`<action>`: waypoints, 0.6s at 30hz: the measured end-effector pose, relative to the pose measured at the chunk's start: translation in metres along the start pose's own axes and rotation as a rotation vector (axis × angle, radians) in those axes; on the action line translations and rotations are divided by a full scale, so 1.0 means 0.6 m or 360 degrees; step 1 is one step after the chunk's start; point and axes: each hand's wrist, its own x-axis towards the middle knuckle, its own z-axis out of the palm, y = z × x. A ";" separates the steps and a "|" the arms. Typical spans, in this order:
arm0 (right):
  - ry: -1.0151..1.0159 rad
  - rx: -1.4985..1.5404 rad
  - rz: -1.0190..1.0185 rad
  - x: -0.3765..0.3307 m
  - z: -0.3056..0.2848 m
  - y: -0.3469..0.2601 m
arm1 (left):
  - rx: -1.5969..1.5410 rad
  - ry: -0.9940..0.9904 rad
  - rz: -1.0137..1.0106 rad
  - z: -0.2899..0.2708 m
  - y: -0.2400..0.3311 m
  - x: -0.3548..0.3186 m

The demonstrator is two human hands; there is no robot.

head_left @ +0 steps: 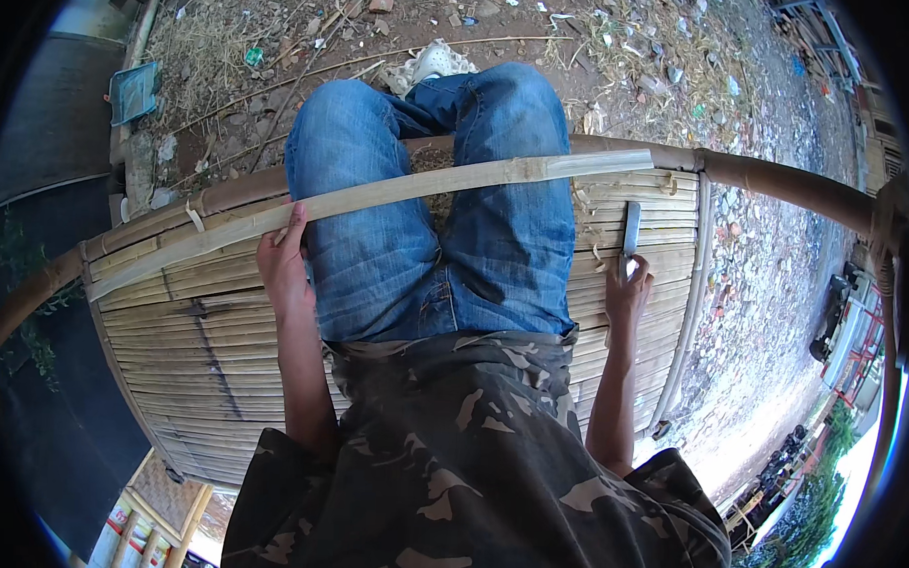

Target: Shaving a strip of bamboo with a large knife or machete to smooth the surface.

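A long, pale bamboo strip (428, 183) lies slantwise across my thighs, its left end low over the bench and its right end raised past my right knee. Near its left part, my left hand (287, 258) is closed on it, thumb on top. On my right, my right hand (630, 285) grips a knife (632, 228) by its lower end, the flat grey blade pointing away from me. The knife is apart from the strip, above the bench slats. My fingers hide most of its handle.
I sit on a bamboo-slat bench (202, 345) with a thick bamboo pole (788, 191) along its far edge. Thin shavings (583, 198) lie on the slats by my right thigh. Beyond is littered dirt ground (524, 26). A blue plastic basket (134, 93) stands at the far left.
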 end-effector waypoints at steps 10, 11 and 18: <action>-0.0115 0.1696 0.0391 0.006 -0.061 -0.026 | 0.2250 0.0239 -0.0069 0.014 0.096 -0.020; 0.0027 0.1758 0.0449 0.004 -0.075 -0.052 | 0.2251 0.0242 -0.0060 0.014 0.093 -0.018; -0.0091 0.1696 0.0052 0.009 -0.112 -0.176 | 0.1751 -0.0877 0.1377 0.041 0.086 0.017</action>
